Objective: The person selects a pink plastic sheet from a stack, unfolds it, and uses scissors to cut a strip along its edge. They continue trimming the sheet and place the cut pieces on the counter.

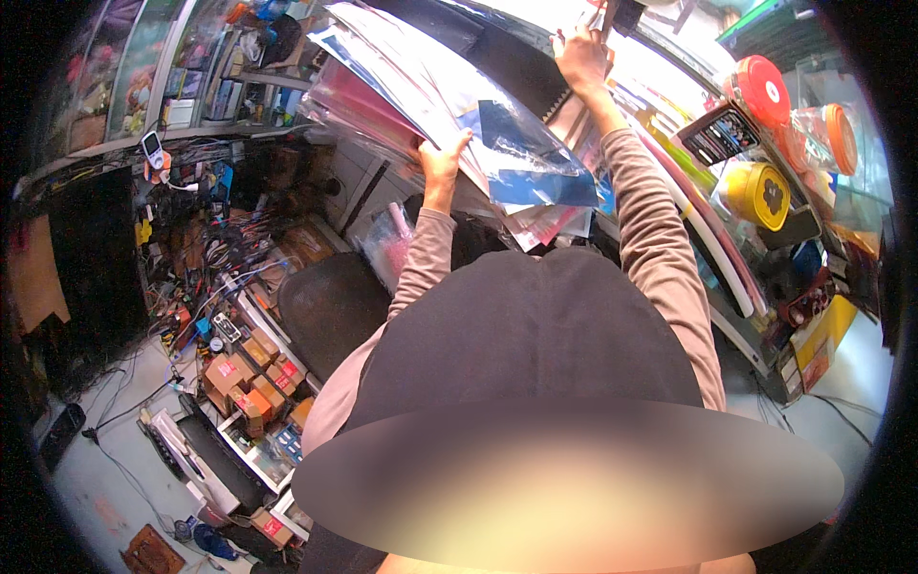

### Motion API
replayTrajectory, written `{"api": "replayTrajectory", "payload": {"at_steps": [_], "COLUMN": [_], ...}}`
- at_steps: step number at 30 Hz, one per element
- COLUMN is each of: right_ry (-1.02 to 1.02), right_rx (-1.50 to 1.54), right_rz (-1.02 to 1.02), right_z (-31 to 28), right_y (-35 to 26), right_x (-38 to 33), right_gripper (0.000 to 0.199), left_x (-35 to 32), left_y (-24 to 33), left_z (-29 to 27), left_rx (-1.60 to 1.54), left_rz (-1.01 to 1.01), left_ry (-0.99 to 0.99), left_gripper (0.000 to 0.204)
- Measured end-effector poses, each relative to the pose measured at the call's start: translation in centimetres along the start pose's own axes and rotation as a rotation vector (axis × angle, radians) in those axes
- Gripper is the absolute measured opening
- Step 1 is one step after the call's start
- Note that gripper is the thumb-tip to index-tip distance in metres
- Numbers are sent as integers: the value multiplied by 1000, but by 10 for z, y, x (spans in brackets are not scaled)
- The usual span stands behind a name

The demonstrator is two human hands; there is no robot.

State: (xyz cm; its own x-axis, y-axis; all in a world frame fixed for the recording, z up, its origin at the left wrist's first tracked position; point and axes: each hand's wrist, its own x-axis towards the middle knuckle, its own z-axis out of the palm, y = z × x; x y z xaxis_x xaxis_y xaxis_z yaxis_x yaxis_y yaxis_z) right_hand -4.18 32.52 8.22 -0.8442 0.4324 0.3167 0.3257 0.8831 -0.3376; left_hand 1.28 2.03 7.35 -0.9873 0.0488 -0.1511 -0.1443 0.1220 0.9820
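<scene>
The left hand [442, 158] grips the lower edge of a stack of clear plastic sleeves [449, 91] raised in front of the person, while the right hand [580, 53] is closed on its upper edge, beside round plastic containers [794, 115] on the shelf.

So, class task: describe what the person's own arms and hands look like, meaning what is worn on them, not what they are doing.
Both arms wear long, close-fitting sleeves in a dusty pinkish-beige, plain and without markings, ending at the wrists. The left sleeve and right sleeve match. The left hand and right hand are bare: no gloves, and no watch or rings can be made out.
</scene>
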Motion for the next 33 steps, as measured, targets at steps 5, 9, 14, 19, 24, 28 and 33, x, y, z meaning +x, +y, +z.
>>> {"api": "replayTrajectory", "payload": {"at_steps": [5,9,14,19,24,28,33], "right_ry": [-38,-92,-138,31,65,127,169], "right_rx": [-36,109,111,-12,49,70,91], "right_rz": [-137,-243,-547,-644,-704,-709,-740], "right_z": [2,-8,-21,-15,-11,-13,-10], "right_y": [-15,-56,-110,-130,-133,-133,-134], "right_x": [19,-21,-96,-112,-115,-114,-112], "right_gripper": [30,20,16,17,17,15,11], "left_x": [-2,-4,-4,-7,-9,-6,-3], "left_y": [-2,-5,-6,-10,-17,-25,-36], "left_z": [-1,-2,-5,-6,-7,-10,-14], "left_rx": [-14,-2,18,-46,-69,-67,-4], "left_rz": [35,24,-51,-19,-43,-14,-16], "left_ry": [13,25,21,55,69,75,76], "left_gripper": [24,25,24,27,30,29,33]}}
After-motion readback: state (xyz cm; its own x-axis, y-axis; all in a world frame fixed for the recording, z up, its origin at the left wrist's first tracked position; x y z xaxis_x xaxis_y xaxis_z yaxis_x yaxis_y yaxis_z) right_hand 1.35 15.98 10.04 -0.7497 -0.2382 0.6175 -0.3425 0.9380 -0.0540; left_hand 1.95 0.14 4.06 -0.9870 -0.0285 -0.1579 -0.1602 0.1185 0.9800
